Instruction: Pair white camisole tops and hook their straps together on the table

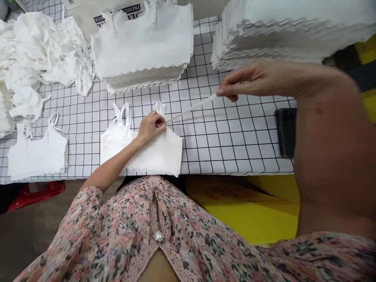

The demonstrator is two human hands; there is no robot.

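My left hand (151,127) rests on a white camisole top (155,154) with scalloped hems, lying flat on the table, and pinches a white fabric strap at its upper edge. That strap (190,108) runs taut up and right to my right hand (249,80), whose fingertips pinch its far end. Two other strap loops stand up at the top's upper edge. Part of the top lies hidden under my left hand and forearm.
A white-and-black grid cloth (223,145) covers the table. Stacks of white tops (141,43) (288,35), a loose white pile (38,51), another single top (38,150) and a black phone (286,131) lie on it. Yellow surfaces (249,207) lie below the table edge.
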